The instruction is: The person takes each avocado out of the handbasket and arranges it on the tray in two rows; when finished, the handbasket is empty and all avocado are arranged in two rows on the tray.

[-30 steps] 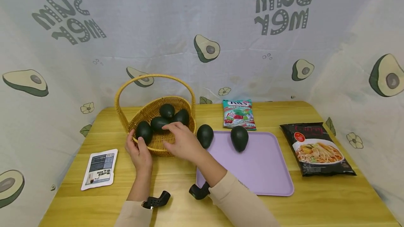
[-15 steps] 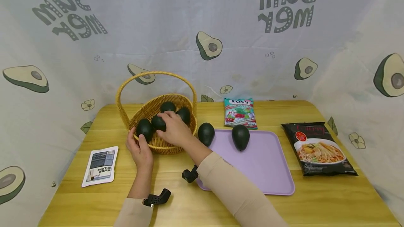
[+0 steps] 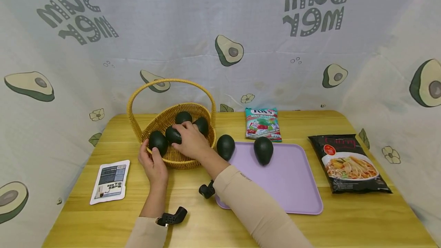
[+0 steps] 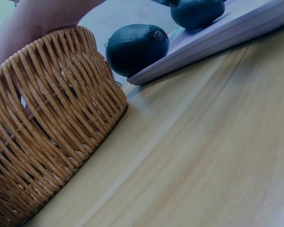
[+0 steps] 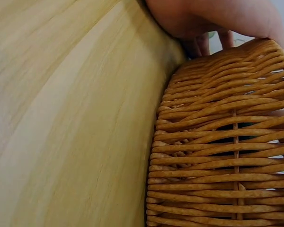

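Observation:
A yellow wicker basket (image 3: 179, 162) with a tall arched handle stands at the back left, with several dark green avocados in it. My left hand (image 3: 154, 167) holds its front-left rim, thumb beside the leftmost avocado (image 3: 158, 142). From the right, my right hand (image 3: 193, 141) reaches over the front rim and grips the middle avocado (image 3: 173, 135) inside; its fingertips are partly hidden. In the left wrist view, that hand's wrist (image 4: 47, 19) crosses the basket's woven wall (image 4: 61, 109). The right wrist view shows my left hand (image 5: 222, 16) against the basket side (image 5: 217, 142).
A lilac tray (image 3: 286, 186) lies right of the basket. One avocado (image 3: 263, 150) is on it, another (image 3: 225, 147) at its back-left corner. A candy bag (image 3: 263, 124) lies behind, a black noodle packet (image 3: 349, 163) at right, a white pouch (image 3: 110, 181) at left.
My right hand has moved forward, deeper into the basket, and taken hold of the middle avocado. My left hand stays on the rim. The view has shifted slightly.

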Action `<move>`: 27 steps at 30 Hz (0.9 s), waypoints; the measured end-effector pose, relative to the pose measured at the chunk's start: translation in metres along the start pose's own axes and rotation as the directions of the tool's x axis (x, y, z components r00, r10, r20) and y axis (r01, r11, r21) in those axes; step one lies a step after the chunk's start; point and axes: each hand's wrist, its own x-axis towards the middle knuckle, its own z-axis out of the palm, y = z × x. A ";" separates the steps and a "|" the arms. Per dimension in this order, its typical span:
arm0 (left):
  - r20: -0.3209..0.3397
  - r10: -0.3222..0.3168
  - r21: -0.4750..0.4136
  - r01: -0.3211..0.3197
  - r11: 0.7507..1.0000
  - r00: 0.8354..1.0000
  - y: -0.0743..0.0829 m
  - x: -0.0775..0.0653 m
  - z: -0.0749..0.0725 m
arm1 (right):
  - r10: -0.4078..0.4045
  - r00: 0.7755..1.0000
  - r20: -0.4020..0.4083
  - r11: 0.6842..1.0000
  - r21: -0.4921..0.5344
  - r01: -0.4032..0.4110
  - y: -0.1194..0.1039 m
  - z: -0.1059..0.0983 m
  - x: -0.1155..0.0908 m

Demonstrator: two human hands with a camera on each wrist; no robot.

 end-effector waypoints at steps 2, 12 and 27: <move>0.003 -0.009 0.006 0.009 1.000 1.000 0.000 0.000 0.000 | -0.012 1.000 0.026 1.000 -0.025 0.012 -0.001 0.001 0.001; -0.002 -0.024 0.011 0.024 1.000 1.000 0.000 0.000 0.000 | -0.021 0.999 0.028 0.995 -0.098 0.024 -0.003 0.006 0.003; 0.002 0.014 0.001 -0.014 1.000 1.000 -0.002 -0.001 0.000 | 0.007 1.000 0.004 1.000 -0.010 -0.007 -0.002 0.009 0.007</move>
